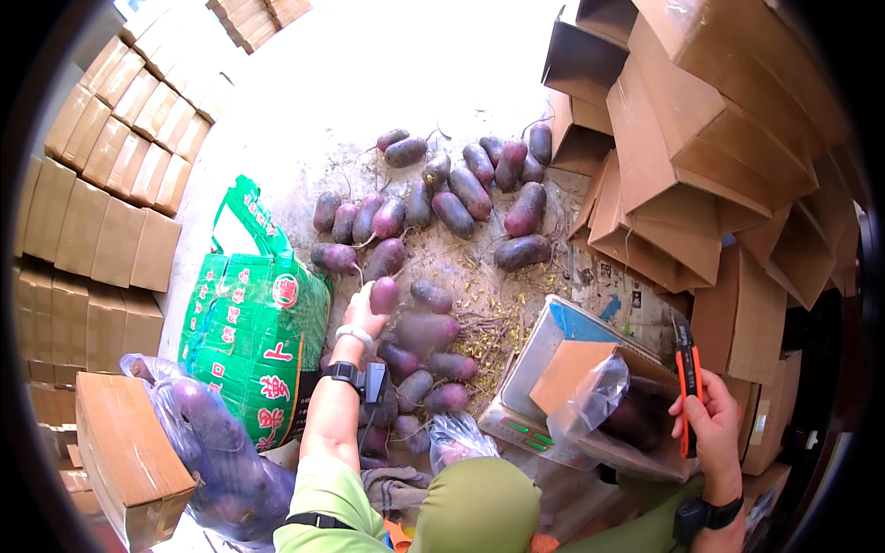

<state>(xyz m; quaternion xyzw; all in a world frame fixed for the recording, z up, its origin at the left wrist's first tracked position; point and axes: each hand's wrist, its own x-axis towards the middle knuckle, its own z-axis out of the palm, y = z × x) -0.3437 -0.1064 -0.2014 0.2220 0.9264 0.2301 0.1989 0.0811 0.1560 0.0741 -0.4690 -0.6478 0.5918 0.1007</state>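
My left hand [365, 319] reaches out over the floor, its fingers closed around a dark purple radish [384, 294]. More radishes [429, 333] lie just right of that wrist and farther off in a loose group. On the right, my right hand [714, 426] grips orange-handled pruning shears [687, 373], black end pointing away from me. Left of the shears, an open cardboard box [663, 458] lined with a clear plastic bag [597, 392] rests on a platform scale [519, 392]. Dark radishes show dimly inside the box.
A green printed sack [221, 327] stands left of my left arm, beside a clear bag of radishes [230, 479] and a closed carton [134, 456]. Stacked cartons [120, 157] line the left. Open empty boxes [682, 157] pile up at right. Yellowish trimmings [489, 323] litter the floor.
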